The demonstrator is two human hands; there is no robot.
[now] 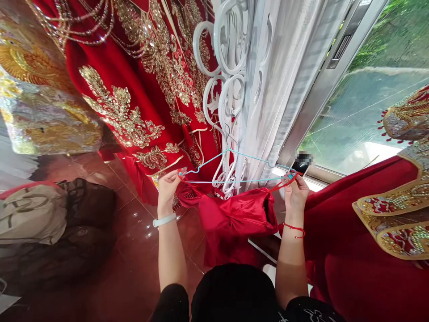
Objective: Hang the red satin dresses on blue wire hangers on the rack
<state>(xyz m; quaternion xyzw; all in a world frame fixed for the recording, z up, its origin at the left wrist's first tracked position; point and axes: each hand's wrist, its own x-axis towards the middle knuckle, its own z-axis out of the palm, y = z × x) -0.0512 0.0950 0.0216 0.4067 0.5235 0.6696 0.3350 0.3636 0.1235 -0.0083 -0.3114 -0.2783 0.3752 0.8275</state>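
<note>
A thin light-blue wire hanger point(234, 181) is stretched between my two hands in front of me. My left hand point(168, 187) pinches its left end, together with a red strap. At the other end, my right hand point(295, 190) is closed on the hanger's corner and a thin red strap. From these straps a shiny red satin dress point(234, 212) hangs below the hanger, its lower part falling toward the floor. The hanger's hook points away from me, near white scrollwork.
Red garments with gold embroidery point(124, 107) hang ahead on the left. A white scrolled metal stand point(231, 49) and white curtain point(284, 80) rise beside a sliding window point(362, 103). An embroidered red garment point(362, 250) is at right. Bags point(36, 214) lie on the tiled floor point(140, 241).
</note>
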